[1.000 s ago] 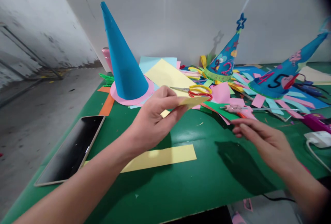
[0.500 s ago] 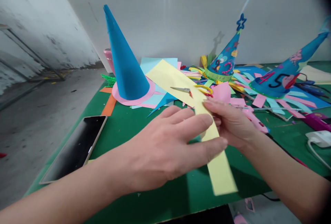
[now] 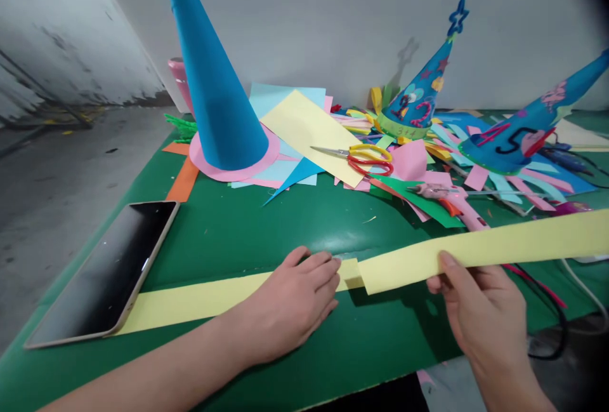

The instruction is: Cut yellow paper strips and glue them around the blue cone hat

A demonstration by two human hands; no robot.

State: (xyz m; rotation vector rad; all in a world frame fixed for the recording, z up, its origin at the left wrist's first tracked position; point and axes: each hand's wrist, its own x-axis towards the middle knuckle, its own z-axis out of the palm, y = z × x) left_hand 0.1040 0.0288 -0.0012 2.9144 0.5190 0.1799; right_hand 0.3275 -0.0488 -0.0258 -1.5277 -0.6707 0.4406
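My left hand (image 3: pixel 297 304) lies palm down with its fingers flat on a long yellow paper strip (image 3: pixel 190 301) on the table. That strip's left end runs under a phone (image 3: pixel 104 266), and its right end sticks out past my fingertips. Between thumb and fingers, my right hand (image 3: pixel 485 310) pinches a second yellow paper strip (image 3: pixel 518 242), raised above the table. The left end of this held strip is close to the flat strip's right end; whether they touch I cannot tell. Its far end runs out of view at the right.
A plain blue paper cone (image 3: pixel 216 82) stands on a pink ring (image 3: pixel 200 161) at the back left. Scissors (image 3: pixel 366 157) rest on a yellow sheet (image 3: pixel 304 126). A pink glue gun (image 3: pixel 457 202) lies nearby, before two decorated party hats (image 3: pixel 416 98). The green table (image 3: pixel 223 228) ends near me.
My right hand has moved right and turned the held strip from upright to nearly level. My left hand has come down onto the flat strip. The view has shifted somewhat.
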